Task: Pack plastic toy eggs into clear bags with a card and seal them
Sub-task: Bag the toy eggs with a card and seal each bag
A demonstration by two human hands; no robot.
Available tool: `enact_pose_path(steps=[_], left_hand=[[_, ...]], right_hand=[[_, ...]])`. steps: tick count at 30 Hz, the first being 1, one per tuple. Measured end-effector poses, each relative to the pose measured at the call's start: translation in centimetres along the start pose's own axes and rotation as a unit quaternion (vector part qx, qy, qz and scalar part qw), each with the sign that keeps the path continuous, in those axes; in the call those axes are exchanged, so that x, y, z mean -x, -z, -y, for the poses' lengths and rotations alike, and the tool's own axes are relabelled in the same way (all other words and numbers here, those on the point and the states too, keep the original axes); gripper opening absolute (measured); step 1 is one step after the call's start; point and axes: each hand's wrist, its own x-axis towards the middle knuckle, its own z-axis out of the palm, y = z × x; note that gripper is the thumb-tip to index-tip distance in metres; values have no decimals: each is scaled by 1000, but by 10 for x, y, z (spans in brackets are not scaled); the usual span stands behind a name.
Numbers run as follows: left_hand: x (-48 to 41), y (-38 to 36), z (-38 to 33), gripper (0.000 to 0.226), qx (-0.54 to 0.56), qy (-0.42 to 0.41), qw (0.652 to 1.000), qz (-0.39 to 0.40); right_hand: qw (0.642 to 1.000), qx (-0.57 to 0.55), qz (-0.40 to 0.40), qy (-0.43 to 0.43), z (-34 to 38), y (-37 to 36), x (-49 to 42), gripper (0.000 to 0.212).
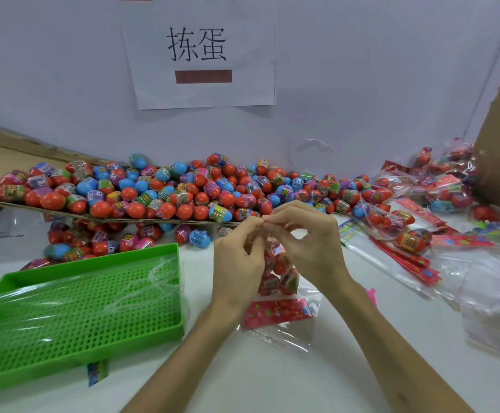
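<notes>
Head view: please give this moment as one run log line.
step: sealing | left hand: pinches clear bag far end | right hand: pinches same end | bag holds: eggs, red card

The left hand (238,257) and right hand (308,242) meet fingertip to fingertip, pinching the far end of a clear bag (310,295) that holds red toy eggs (281,275) and a red card (277,312) (the card lies at the near end). A green perforated tray (79,308) sits to the left, and a loose egg pile (159,192) lies behind.
</notes>
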Motion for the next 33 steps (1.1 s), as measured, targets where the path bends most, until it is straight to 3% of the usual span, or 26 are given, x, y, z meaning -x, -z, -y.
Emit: enact_pose_path(steps=[6,15,22,26,30,31,33], left_hand=[[-1,0,5,29,8,-8,1000,23],[-3,-1,-2,24,35,12,999,17],[-5,0,2,15,110,127,986,-4],[-6,-2,12,12,128,217,968,-19],[-4,-7,17,10,190,288,938,-24],[-4,-8,19,10,187,292,938,-24],[0,-8,23,11,177,294,939,-19]], right_hand=[[995,-56,32,-77,-1,7,-3,9],[982,-92,-3,-162,0,1,-3,12],[938,-61,-197,-279,-15,20,-8,8],[864,-167,-299,-368,-26,37,-11,7],[777,-252,-413,-402,-31,59,-15,6],[773,-245,-435,-392,-31,63,-16,5],[810,-186,-440,-340,-29,62,-17,4]])
